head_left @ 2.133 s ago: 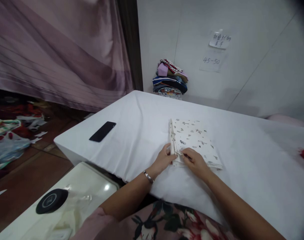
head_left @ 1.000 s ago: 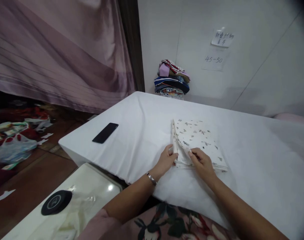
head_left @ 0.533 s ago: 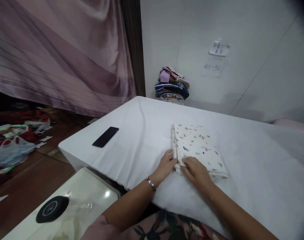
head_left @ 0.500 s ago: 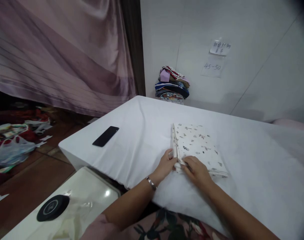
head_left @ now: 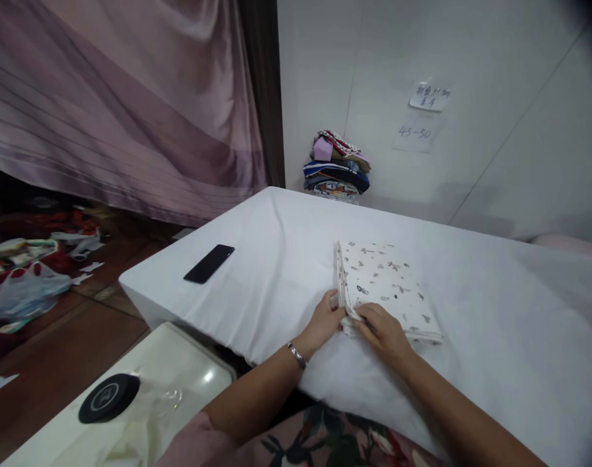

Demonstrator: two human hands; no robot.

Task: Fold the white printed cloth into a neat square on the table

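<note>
A folded white cloth point(head_left: 388, 279) with small dark printed figures lies on the white-covered table point(head_left: 247, 272). My left hand point(head_left: 325, 319) pinches the cloth's near left corner, thumb and fingers closed on its layered edge. Just to the right, my right hand point(head_left: 380, 327) grips the near edge of the same cloth with bent fingers. Both hands are close together, a small gap between them. Part of the fingertips is hidden by the fabric. A metal bracelet point(head_left: 296, 355) circles my left wrist.
A black phone point(head_left: 209, 264) lies toward the table's left end. Folded clothes point(head_left: 337, 165) are stacked beyond the far edge, against the wall. At lower left, a white surface point(head_left: 189, 363) carries a round black object point(head_left: 109, 397). Plastic bags point(head_left: 28, 292) sit on the floor.
The view has shifted very slightly. Both hands keep their hold on the cloth's near left corner, with almost no visible movement.
</note>
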